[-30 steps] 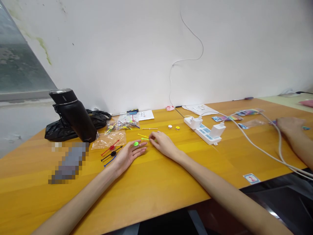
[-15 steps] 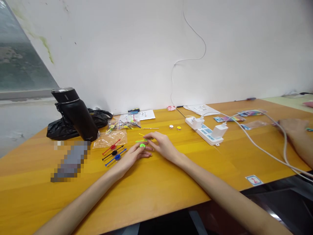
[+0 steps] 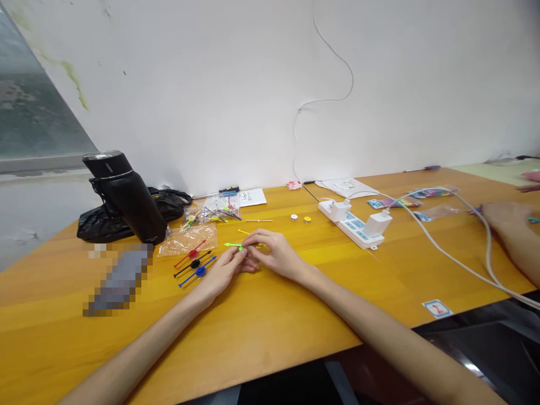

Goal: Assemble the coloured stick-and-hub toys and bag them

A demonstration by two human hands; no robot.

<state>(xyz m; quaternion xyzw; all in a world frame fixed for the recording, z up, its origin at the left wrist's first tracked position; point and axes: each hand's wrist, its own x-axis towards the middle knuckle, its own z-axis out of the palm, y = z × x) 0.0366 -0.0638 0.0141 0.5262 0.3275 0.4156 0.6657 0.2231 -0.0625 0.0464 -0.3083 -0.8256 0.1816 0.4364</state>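
Observation:
My left hand (image 3: pixel 223 274) pinches a small bright green round base (image 3: pixel 242 248) between thumb and fingers. A green arrow (image 3: pixel 232 244) lies across that base, gripped by the fingertips of my right hand (image 3: pixel 276 254); whether the two are joined I cannot tell. Left of my hands, a red arrow spinner (image 3: pixel 193 254), a black arrow spinner (image 3: pixel 194 263) and a blue arrow spinner (image 3: pixel 200 271) lie side by side on the table. Just beyond my right hand a yellow arrow (image 3: pixel 242 231) is partly hidden. Farther back are a white arrow (image 3: pixel 259 220), a white disc (image 3: pixel 294 217) and a yellow disc (image 3: pixel 307 219).
Plastic bags of parts (image 3: pixel 215 209), an opened clear bag (image 3: pixel 185 241) and a black bottle (image 3: pixel 129 197) stand or lie at left. A white power strip (image 3: pixel 352 228) with chargers and cables is at right. Beyond it, another person's hand (image 3: pixel 504 216) rests near packets.
My right hand has brought the green arrow down over the green base in my left hand. The arrow now lies across it, its tip pointing left. The view has shifted slightly.

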